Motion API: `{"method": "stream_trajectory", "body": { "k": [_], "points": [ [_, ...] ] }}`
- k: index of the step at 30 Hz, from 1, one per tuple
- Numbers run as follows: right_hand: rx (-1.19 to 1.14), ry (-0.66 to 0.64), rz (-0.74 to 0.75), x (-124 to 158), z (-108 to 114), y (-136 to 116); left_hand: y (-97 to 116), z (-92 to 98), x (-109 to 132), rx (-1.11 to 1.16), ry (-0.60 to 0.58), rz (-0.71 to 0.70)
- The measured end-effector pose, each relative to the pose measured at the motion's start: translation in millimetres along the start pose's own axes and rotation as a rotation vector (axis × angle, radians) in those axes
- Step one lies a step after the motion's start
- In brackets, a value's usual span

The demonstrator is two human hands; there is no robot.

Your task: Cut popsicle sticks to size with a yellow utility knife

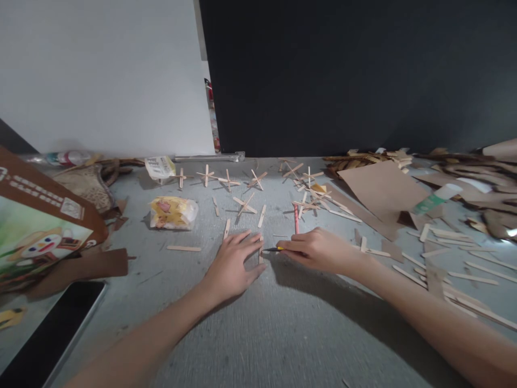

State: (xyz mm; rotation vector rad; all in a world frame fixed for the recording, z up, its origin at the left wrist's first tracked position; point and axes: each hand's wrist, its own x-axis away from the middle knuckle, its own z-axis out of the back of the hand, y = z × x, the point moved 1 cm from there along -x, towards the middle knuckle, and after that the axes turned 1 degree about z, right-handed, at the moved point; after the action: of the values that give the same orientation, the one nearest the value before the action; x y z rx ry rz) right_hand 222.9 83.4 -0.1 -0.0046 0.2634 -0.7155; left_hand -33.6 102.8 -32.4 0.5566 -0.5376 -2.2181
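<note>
My left hand (233, 265) rests on the grey tabletop, its fingertips and thumb at the two ends of a short wooden craft stick (260, 255), holding it down. From the right, my right hand (313, 249) grips a slim pointed tool (272, 249) with a dark tip and a yellow part; its exact kind is unclear. The tip meets the stick or lies just over it. Just beyond my right hand lies a red patterned rod (296, 218), partly hidden by it. Farther back, several crossed-stick pieces (245, 205) stand on the table.
Loose sticks (472, 277) and brown cardboard (383, 188) lie at right, with a green-and-white tube (436, 199). At left are a phone (56, 334), a brown printed bag (44, 221) and a yellow-and-clear packet (173, 213). A black panel (355, 75) rises behind.
</note>
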Motion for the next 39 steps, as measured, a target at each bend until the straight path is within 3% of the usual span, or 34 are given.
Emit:
{"method": "stream_trajectory", "body": {
  "k": [17,29,39],
  "points": [
    [0.000,-0.022,-0.029,-0.4,-1.7,0.5,-0.1,0.3,-0.6,-0.005,-0.018,-0.009],
    [-0.002,-0.140,-0.083,-1.0,1.6,-2.5,1.0,-0.3,0.0,-0.043,-0.016,-0.032],
    [0.286,-0.272,-0.182,-5.3,9.6,-38.3,1.4,-1.8,1.3,-0.060,-0.012,-0.032]
  ]
}}
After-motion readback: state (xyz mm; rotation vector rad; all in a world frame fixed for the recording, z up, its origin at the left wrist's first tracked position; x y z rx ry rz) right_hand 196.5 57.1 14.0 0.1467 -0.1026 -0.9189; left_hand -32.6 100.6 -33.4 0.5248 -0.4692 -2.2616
